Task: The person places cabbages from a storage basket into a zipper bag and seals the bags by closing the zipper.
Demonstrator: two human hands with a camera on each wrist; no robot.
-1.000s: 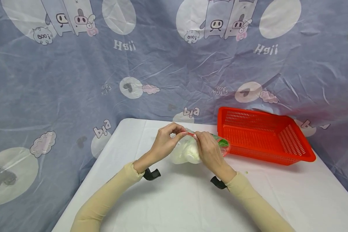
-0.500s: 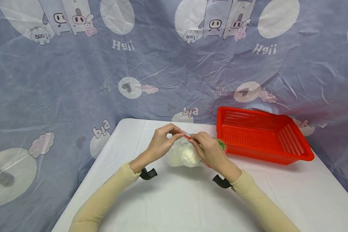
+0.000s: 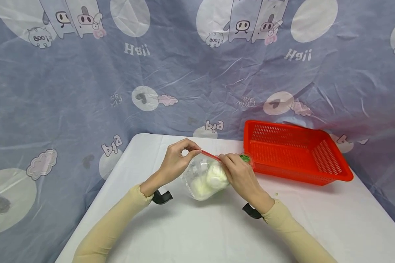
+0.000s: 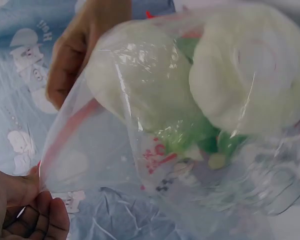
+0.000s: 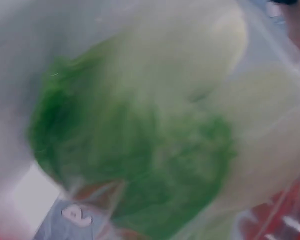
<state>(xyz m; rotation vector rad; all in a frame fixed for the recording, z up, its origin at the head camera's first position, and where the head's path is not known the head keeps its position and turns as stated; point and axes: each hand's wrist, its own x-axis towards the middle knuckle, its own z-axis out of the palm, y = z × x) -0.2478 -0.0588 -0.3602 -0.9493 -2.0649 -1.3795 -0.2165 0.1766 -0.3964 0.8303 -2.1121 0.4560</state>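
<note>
White cloth-covered surface (image 3: 197, 233), rounded far-left corner, in front of a blue cartoon-print backdrop. Red perforated plastic basket (image 3: 294, 151) sits directly on it at far right. Clear plastic zip bag of pale and green vegetables (image 3: 204, 179) mid-surface; whether its bottom touches is unclear.

The bag (image 3: 200, 177) is thin clear plastic, glossy and crinkled, with a red plastic seal strip (image 3: 210, 155); the vegetables (image 4: 240, 70) inside look smooth and waxy. Right of the bag, the red basket (image 3: 294, 151) is rigid perforated plastic. The counter (image 3: 217, 233) wears matt white cloth
</note>
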